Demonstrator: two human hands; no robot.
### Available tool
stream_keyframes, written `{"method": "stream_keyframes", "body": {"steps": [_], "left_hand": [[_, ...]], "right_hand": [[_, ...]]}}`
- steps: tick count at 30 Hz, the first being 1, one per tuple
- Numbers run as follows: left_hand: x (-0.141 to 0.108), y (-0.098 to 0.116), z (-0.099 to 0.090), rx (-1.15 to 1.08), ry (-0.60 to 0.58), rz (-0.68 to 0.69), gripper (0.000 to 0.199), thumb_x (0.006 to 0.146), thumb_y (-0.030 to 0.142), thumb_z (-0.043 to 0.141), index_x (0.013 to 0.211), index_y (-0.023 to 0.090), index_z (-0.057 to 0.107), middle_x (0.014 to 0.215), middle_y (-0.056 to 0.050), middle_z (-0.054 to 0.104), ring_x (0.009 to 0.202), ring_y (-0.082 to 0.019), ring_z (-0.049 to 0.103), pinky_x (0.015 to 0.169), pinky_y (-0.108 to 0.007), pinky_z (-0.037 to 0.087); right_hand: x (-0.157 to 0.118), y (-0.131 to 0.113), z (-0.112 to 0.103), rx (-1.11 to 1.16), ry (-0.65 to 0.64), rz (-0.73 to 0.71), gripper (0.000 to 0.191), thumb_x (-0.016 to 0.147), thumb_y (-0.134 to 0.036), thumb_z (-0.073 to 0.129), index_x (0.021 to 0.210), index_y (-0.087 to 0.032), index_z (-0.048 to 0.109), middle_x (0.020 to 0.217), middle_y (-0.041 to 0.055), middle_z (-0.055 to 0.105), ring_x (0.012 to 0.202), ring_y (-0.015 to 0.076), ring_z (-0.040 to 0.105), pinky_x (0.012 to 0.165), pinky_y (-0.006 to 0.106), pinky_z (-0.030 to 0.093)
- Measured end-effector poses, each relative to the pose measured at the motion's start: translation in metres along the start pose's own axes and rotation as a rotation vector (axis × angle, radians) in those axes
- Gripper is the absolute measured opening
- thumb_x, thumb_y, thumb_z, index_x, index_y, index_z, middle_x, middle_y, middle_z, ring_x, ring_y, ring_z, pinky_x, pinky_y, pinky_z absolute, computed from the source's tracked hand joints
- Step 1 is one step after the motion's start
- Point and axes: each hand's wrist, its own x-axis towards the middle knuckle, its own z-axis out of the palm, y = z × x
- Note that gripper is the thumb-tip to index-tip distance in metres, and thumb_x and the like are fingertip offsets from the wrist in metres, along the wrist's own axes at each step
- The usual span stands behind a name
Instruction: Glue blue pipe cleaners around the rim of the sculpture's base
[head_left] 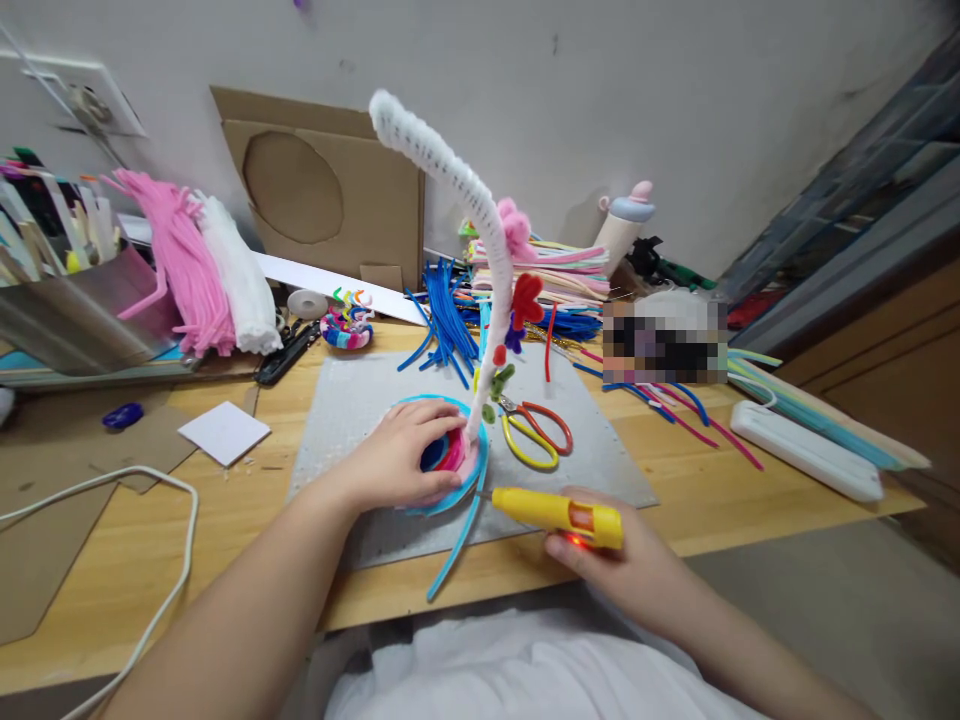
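Note:
My left hand [409, 450] presses and grips a round base [469, 462] of coiled pipe cleaners, pink and red inside with a blue rim. From the base rises a curved white pipe-cleaner stem [495, 270]. Pink, red and purple flowers [527, 300] and green leaves are fixed along it. A loose light-blue pipe-cleaner end [454, 555] trails from the rim toward the table's front edge. In my right hand [611, 545] is a yellow hot glue gun [551, 510], its red light lit. The nozzle points left, close to the blue rim; whether it touches is unclear.
Red-and-yellow-handled scissors [536, 437] lie on the grey mat [360, 530]. Behind are blue pipe cleaners [450, 315], a cardboard sheet [375, 180] and a bottle [626, 230]. A white power strip [806, 450] lies right; a white cable [191, 530] crosses the left side.

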Motion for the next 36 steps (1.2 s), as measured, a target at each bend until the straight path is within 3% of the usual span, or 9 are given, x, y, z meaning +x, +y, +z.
{"method": "stream_keyframes", "body": {"steps": [3, 11, 36], "left_hand": [[0.0, -0.001, 0.0, 0.001, 0.006, 0.006, 0.062, 0.077, 0.049, 0.068, 0.131, 0.022, 0.054, 0.142, -0.01, 0.05, 0.133, -0.031, 0.042, 0.111, -0.049, 0.031], [0.0, 0.002, -0.001, 0.007, 0.012, 0.02, 0.06, 0.076, 0.047, 0.068, 0.129, 0.021, 0.056, 0.14, -0.01, 0.051, 0.13, -0.029, 0.044, 0.11, -0.047, 0.031], [0.001, 0.003, -0.001, -0.013, 0.016, 0.019, 0.058, 0.077, 0.047, 0.066, 0.128, 0.022, 0.057, 0.14, -0.01, 0.052, 0.13, -0.03, 0.044, 0.109, -0.048, 0.032]], "right_hand": [[0.001, -0.003, 0.009, -0.14, 0.0, -0.064, 0.03, 0.086, -0.043, 0.059, 0.07, -0.021, 0.046, 0.066, -0.0032, 0.049, 0.062, 0.0135, 0.046, 0.057, 0.025, 0.035], [0.006, -0.001, 0.02, -0.25, -0.041, -0.055, 0.03, 0.089, -0.042, 0.055, 0.072, -0.022, 0.041, 0.069, -0.0028, 0.05, 0.064, 0.0145, 0.047, 0.058, 0.026, 0.034], [0.004, 0.003, 0.021, -0.249, 0.012, -0.03, 0.036, 0.09, -0.048, 0.052, 0.068, -0.023, 0.039, 0.063, -0.0034, 0.048, 0.06, 0.0143, 0.047, 0.055, 0.026, 0.035]]}}
